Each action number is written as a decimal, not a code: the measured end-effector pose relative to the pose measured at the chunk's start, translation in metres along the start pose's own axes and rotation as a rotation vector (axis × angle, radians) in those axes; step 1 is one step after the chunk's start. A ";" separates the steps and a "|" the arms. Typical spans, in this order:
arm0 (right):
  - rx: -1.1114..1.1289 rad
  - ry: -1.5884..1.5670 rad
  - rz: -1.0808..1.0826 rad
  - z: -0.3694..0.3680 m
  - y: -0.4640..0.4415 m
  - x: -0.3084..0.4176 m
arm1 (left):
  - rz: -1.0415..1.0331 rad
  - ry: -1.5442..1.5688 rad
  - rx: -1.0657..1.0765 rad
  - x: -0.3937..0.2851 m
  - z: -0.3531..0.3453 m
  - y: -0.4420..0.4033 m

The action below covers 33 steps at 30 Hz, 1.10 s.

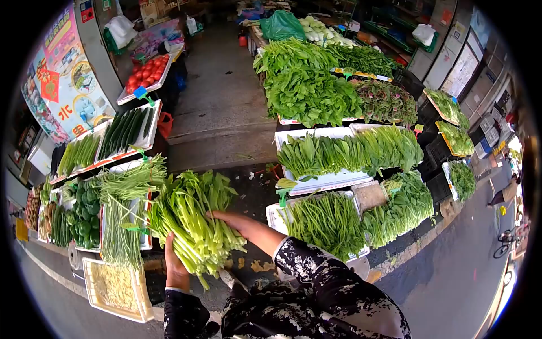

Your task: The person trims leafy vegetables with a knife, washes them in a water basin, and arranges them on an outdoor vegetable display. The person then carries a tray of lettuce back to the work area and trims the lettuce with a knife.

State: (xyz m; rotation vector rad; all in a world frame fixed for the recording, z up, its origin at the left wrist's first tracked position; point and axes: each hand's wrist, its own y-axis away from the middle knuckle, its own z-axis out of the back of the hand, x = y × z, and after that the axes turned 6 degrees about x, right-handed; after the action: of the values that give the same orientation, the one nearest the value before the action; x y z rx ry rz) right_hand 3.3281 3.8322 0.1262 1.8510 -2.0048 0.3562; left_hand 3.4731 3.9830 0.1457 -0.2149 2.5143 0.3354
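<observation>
open: aisle (212,113) | left block: long beans (119,217) | right block: vegetable trays (326,185) | below greens bundle (197,223): room unclear

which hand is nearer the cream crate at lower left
Left. The left hand is just right of the crate, at the left side of the held greens; the right hand is farther right, on their other side.

Near us, a leafy bundle (197,220) shades from bright green to pale yellow-green stalks beside sleeves (316,271) in black with white splotches. To the left we see dark green cucumbers (122,133) and, farther, red tomatoes (148,73); far right, purple-tinged green leaves (387,101).
</observation>
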 end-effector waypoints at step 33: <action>-0.151 0.303 0.370 0.148 -0.334 0.577 | 0.011 -0.089 0.044 -0.237 -0.084 -0.663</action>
State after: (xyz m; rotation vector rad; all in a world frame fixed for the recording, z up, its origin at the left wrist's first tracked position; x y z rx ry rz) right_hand 3.6127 3.2195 0.2260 1.2479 -2.0847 0.5360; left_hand 3.7715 3.3448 0.2227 -0.1645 2.4328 0.2873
